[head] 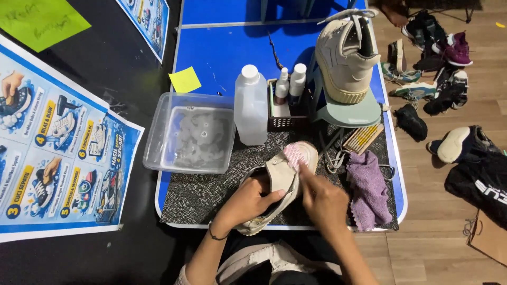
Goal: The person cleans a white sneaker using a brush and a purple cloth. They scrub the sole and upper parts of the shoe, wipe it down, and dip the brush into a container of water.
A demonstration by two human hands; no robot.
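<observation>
Beige shoe (pixel 274 190) is held at the near edge of the table (pixel 222 53), right of the clear tub (pixel 190 132); left hand (pixel 245 203) fingers are wrapped around its side. A pink brush (pixel 293 155) is gripped by the right hand (pixel 323 200), pressed on the toe, left of a purple cloth (pixel 369 192).

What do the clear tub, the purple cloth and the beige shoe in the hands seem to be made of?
Tub: clear plastic, glossy; the foamy water shows through its walls.
Cloth: soft fabric, probably microfibre or terry; matte, fuzzy and crumpled.
Shoe: beige, matte upper, maybe suede or synthetic leather; the blur leaves it open. The left hand grips it; the right hand works at its toe.
</observation>
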